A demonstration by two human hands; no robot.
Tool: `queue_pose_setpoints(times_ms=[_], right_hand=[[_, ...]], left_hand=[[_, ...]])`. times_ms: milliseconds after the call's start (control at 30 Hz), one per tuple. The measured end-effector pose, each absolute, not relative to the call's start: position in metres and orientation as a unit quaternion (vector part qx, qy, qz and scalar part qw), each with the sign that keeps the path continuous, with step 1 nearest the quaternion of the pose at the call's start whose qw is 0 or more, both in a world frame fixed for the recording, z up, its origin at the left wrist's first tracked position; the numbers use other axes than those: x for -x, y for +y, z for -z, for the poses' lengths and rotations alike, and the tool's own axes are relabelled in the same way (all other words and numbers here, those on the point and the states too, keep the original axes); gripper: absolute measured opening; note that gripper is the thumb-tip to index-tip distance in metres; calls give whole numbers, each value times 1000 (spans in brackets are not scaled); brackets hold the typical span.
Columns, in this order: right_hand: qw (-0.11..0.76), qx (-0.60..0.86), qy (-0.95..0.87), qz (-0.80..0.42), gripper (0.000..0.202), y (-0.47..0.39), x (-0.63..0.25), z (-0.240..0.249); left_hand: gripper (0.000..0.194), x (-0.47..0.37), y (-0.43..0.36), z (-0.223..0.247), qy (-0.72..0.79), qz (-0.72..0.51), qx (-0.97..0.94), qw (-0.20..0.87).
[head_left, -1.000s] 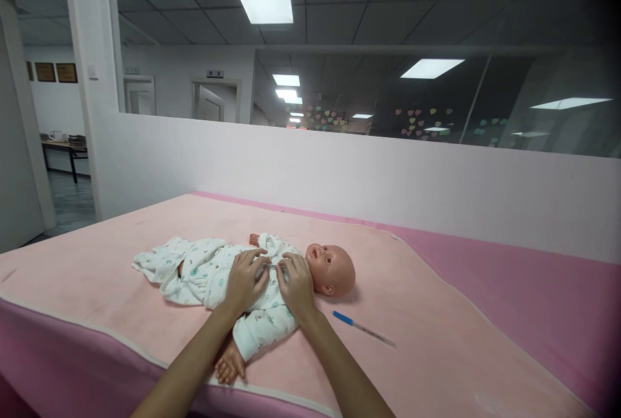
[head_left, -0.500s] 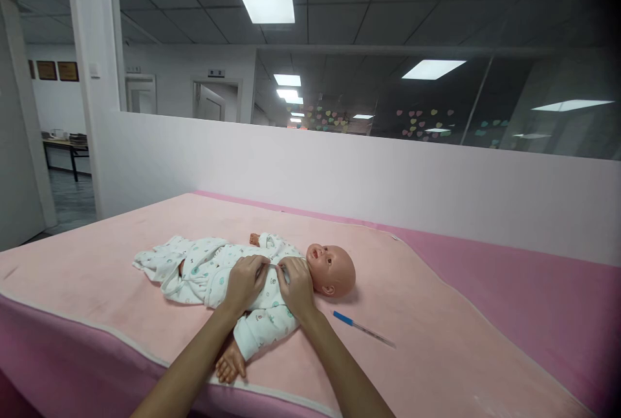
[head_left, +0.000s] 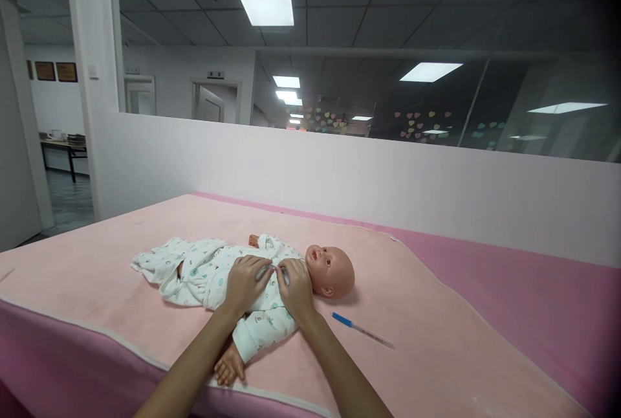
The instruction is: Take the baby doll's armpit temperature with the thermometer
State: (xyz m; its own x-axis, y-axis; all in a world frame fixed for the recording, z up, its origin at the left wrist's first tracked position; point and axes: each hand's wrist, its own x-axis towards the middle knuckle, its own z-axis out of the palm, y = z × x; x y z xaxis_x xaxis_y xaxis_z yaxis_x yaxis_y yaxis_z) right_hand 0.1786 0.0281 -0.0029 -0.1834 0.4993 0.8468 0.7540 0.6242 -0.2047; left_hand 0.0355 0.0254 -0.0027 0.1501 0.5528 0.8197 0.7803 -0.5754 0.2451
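Observation:
A baby doll (head_left: 332, 272) lies on its back with its head to the right, dressed in a white printed baby outfit (head_left: 264, 334). My left hand (head_left: 245, 282) rests over the doll's chest, its thumb and forefinger pinched together. Close beside it, nearly touching at the fingertips, my right hand (head_left: 295, 285) pinches too, just below the doll's chin. Between the fingertips shows a thin white tie (head_left: 272, 267) at the front of the outfit; the fingers hide most of it.
Right of the doll's arm lies a pen with a blue cap (head_left: 363, 329). Everything rests on a pink padded sheet (head_left: 436, 353) over a table. Behind it rises a low white wall (head_left: 339, 172) with glass above. At far left is an open doorway (head_left: 68, 146).
My fingertips have drawn closer together over the doll's chest. The doll and the pen have stayed in place.

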Motion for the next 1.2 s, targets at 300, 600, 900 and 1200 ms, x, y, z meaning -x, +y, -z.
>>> queue_pose_setpoints(times_ms=[300, 600, 900, 1200], right_hand=[[484, 418, -754, 149, 14, 28, -178, 4], [483, 418, -757, 134, 14, 28, -179, 4], [482, 418, -760, 125, 15, 29, -179, 4], [482, 423, -758, 118, 16, 29, -179, 6]], left_hand=[[24, -34, 30, 9, -420, 477, 756, 158], [23, -33, 30, 8, -412, 479, 759, 154], [25, -31, 30, 8, -418, 472, 755, 178], [21, -36, 27, 4, -417, 478, 752, 181]])
